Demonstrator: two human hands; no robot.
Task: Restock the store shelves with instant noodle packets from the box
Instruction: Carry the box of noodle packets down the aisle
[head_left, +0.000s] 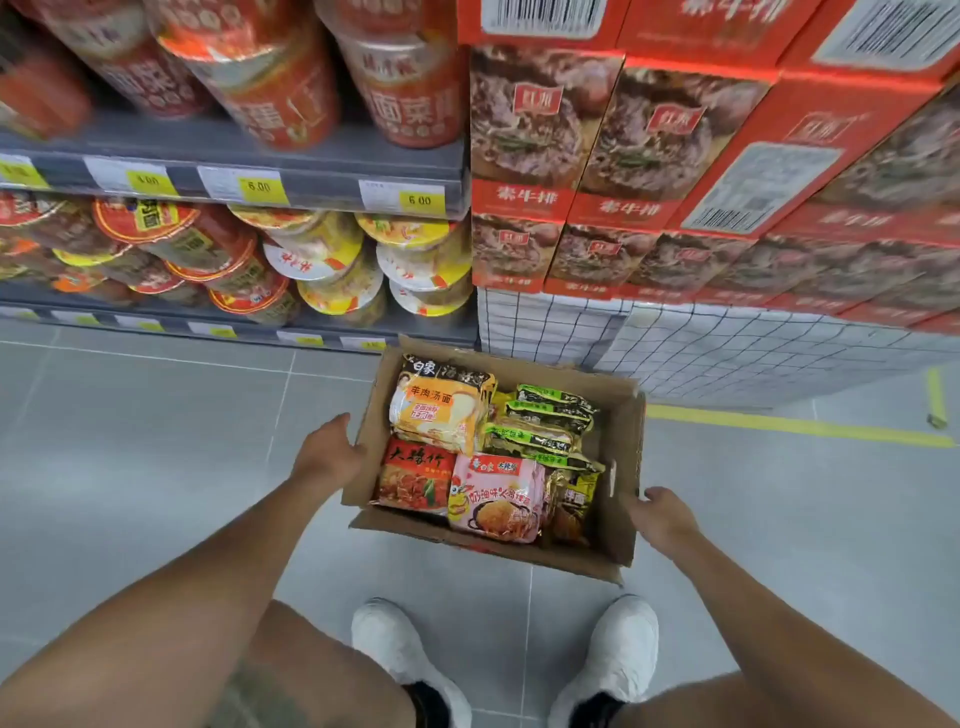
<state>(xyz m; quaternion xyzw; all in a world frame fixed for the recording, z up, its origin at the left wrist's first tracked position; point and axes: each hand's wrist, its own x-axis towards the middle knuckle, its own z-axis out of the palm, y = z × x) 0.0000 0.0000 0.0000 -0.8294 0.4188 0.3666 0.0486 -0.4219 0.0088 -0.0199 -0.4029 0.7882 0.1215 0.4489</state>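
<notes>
An open cardboard box (621, 457) is in front of me, low over the grey floor, below the shelves. Inside lie instant noodle packets: an orange-and-yellow packet (441, 415), a red packet (415, 478), a pink packet (498, 499) and several green-and-black packets (550, 415). My left hand (330, 454) holds the box's left wall, thumb on top, fingers hidden beneath. My right hand (662, 517) holds the right wall the same way. Whether the box rests on the floor, I cannot tell.
Grey shelves (234, 156) at upper left carry cup and bowl noodles (322, 260) with yellow price tags. Red cartons (649, 171) are stacked at right on a grid-patterned base (701, 348). A yellow line (779, 426) crosses the floor. My white shoes (618, 654) stand below the box.
</notes>
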